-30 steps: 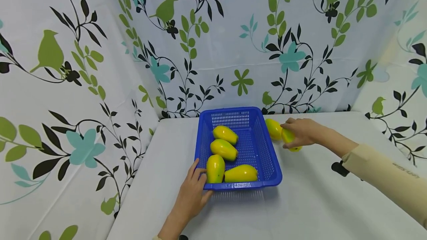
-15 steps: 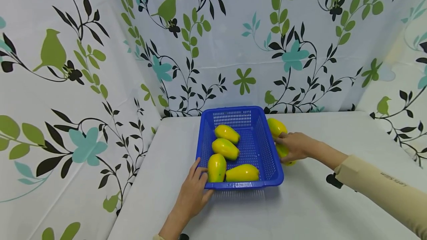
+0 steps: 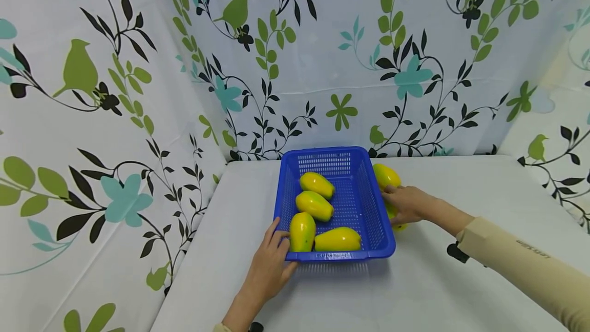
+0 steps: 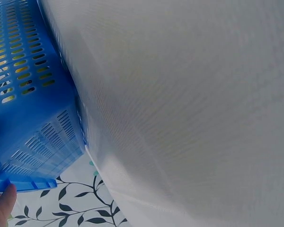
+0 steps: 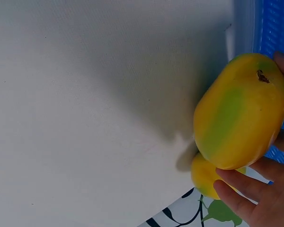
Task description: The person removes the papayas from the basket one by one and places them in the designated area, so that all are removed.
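Note:
In the head view, a blue plastic basket (image 3: 343,256) stands on the white table, with several yellow-green papayas inside, one of them a papaya (image 3: 338,240) lying along the front wall. My left hand (image 3: 269,263) holds the basket's front left corner, thumb below the rim and fingers over the left side. Just outside the basket's right wall, my right hand (image 3: 409,204) grips another papaya (image 5: 241,113), mostly covered by the hand in the head view. The right wrist view shows the fingers around its side and a dark scar on one end.
Beyond the held fruit, a further papaya (image 3: 386,174) lies on the table against the basket's right side. A patterned cloth (image 3: 341,65) with leaves and birds hangs behind and along both sides of the white table (image 3: 461,291).
My right hand has moved left with the papaya, bringing it up to the basket's right wall. The left hand keeps its hold on the corner. The head view has shifted slightly.

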Demonstrator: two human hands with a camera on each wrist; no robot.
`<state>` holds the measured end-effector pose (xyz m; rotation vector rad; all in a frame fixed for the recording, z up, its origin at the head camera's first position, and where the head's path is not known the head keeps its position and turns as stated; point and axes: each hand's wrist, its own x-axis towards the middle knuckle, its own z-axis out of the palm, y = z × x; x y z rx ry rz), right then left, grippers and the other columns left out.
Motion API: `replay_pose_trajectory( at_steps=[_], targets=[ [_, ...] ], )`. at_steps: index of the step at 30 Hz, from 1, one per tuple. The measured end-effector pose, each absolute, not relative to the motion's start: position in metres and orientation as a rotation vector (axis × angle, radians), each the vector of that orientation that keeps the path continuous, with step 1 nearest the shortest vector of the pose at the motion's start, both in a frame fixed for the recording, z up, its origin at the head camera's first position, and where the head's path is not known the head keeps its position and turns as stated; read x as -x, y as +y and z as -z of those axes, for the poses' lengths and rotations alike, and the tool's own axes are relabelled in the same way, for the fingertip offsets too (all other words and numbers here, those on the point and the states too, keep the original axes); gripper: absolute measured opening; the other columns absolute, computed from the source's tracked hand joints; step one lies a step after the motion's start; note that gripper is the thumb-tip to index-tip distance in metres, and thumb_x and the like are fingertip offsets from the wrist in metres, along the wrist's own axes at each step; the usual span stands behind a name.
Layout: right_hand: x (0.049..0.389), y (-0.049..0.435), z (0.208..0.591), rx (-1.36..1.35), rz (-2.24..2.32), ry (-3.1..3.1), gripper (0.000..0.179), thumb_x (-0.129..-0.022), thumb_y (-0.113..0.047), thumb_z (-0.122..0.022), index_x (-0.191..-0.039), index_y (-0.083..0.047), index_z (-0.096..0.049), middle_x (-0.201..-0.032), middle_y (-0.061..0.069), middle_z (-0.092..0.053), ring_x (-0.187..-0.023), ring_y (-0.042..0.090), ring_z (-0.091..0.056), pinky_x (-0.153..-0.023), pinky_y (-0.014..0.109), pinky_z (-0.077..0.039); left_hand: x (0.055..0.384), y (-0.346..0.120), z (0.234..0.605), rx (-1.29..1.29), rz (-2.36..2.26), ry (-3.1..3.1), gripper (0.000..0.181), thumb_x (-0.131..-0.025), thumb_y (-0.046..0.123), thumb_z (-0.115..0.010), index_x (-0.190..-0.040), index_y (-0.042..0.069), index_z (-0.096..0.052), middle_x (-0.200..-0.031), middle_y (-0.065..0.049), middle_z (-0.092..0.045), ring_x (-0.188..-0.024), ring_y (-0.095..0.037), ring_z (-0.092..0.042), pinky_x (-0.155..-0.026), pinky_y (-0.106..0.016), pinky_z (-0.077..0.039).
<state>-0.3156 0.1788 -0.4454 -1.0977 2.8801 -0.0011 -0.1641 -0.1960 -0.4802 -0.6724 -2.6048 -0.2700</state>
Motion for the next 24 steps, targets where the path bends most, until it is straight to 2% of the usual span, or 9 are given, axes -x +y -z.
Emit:
replay_pose_trajectory(
  at_steps=[5, 15, 24],
  targets=[
    [0.317, 0.179, 0.446, 1.08, 0.013, 2.878, 0.093, -0.068, -0.072, -0.062, -0.131, -0.005, -0.051, -0.121, 0.016, -0.054, -0.086, 0.023, -0.055, -0.076, 0.043, -0.054, 0.164, -0.196, 0.479, 0.674, 0.278, -2.602, 0.034, -0.076, 0.031, -0.076, -0.091, 0.004, -0.06, -0.116, -0.009, -0.054, -0.139, -0.032, -0.023, -0.112, -0.038, -0.03],
    [0.32, 0.177, 0.436, 1.049, -0.04, 2.9, 0.096, -0.066, -0.074, -0.061, -0.132, -0.006, -0.05, -0.121, 0.017, -0.055, -0.088, 0.024, -0.057, -0.078, 0.046, -0.054, 0.166, -0.196, 0.479, 0.663, 0.271, -2.606, 0.034, -0.077, 0.032, -0.074, -0.092, 0.005, -0.061, -0.116, -0.008, -0.054, -0.139, -0.031, -0.022, -0.113, -0.038, -0.028],
    [0.316, 0.177, 0.445, 1.005, 0.011, 2.874, 0.093, -0.068, -0.071, -0.064, -0.135, -0.008, -0.048, -0.125, 0.017, -0.052, -0.094, 0.027, -0.057, -0.079, 0.047, -0.054, 0.162, -0.196, 0.479, 0.663, 0.273, -2.621, 0.034, -0.077, 0.032, -0.075, -0.092, 0.005, -0.06, -0.117, -0.008, -0.054, -0.139, -0.031, -0.022, -0.112, -0.037, -0.03]
  ],
)
